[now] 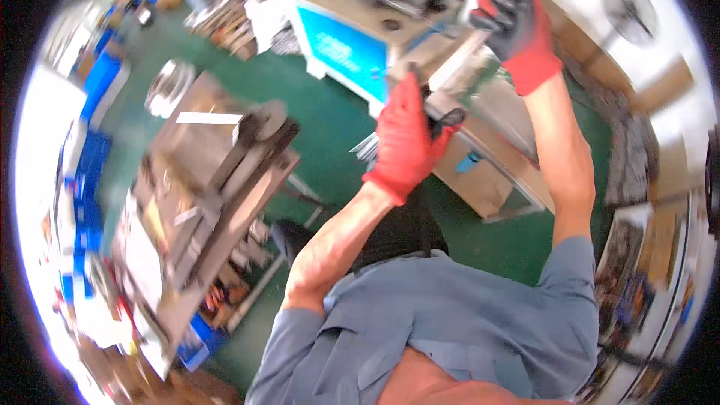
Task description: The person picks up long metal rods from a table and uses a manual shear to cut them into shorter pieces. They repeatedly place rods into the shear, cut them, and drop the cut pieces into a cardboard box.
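My left hand, in a red glove with black fingertips, is at the middle of the view with its thumb apart from its fingers. Thin silvery strips stick out past its lower left side, and the hand seems closed round them. In line with them, a long pale strip runs up toward the right hand; whether it belongs to the same bundle I cannot tell. Higher up at the right, my right hand, gloved alike, has its fingers curled. Something whitish is beside those fingers, blurred by motion.
Beyond my hands is a workbench with a bright blue panel at its left side. To the left stands a cluttered brown table with metal parts. Blue bins line the left edge. A round fan is at upper right.
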`<move>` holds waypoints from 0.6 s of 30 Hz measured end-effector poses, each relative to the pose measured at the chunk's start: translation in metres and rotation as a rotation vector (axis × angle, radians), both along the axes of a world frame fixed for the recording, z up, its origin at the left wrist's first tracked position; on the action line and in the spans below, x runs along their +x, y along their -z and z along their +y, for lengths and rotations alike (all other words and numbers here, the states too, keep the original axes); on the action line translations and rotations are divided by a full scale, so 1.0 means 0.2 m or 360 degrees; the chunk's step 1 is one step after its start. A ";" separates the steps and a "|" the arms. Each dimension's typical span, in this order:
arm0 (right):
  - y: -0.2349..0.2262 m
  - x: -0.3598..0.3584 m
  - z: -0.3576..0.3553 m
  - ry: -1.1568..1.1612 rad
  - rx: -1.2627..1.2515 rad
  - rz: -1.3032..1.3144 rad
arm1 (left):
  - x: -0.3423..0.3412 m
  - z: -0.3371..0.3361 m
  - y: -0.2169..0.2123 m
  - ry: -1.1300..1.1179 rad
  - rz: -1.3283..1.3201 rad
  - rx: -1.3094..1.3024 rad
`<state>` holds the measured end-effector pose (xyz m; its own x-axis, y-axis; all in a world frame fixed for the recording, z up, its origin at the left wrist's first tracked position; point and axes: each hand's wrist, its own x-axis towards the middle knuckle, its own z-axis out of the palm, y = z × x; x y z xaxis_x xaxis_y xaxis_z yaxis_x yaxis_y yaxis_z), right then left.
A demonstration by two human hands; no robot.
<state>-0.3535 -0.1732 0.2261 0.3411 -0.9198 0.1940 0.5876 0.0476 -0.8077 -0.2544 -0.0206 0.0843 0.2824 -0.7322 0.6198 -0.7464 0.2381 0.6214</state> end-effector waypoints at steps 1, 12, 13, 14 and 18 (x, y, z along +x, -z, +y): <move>0.07 0.05 -0.02 0.0085 -0.0055 0.0040 | 0.01 0.05 0.01 -0.0184 0.0089 0.0116; 0.17 0.75 0.39 -0.1158 -0.1061 0.0628 | 0.67 0.66 0.14 -0.0330 0.0849 -0.0088; 0.17 0.80 0.37 -0.1100 -0.1233 0.0746 | 0.70 0.71 0.11 -0.0271 0.1028 -0.0032; 0.17 0.85 0.35 -0.1034 -0.1409 0.0860 | 0.73 0.75 0.09 -0.0283 0.1012 -0.0048; 0.04 1.04 0.44 -0.0219 -0.3112 0.0852 | 0.87 0.85 0.05 -0.0381 0.0880 -0.0230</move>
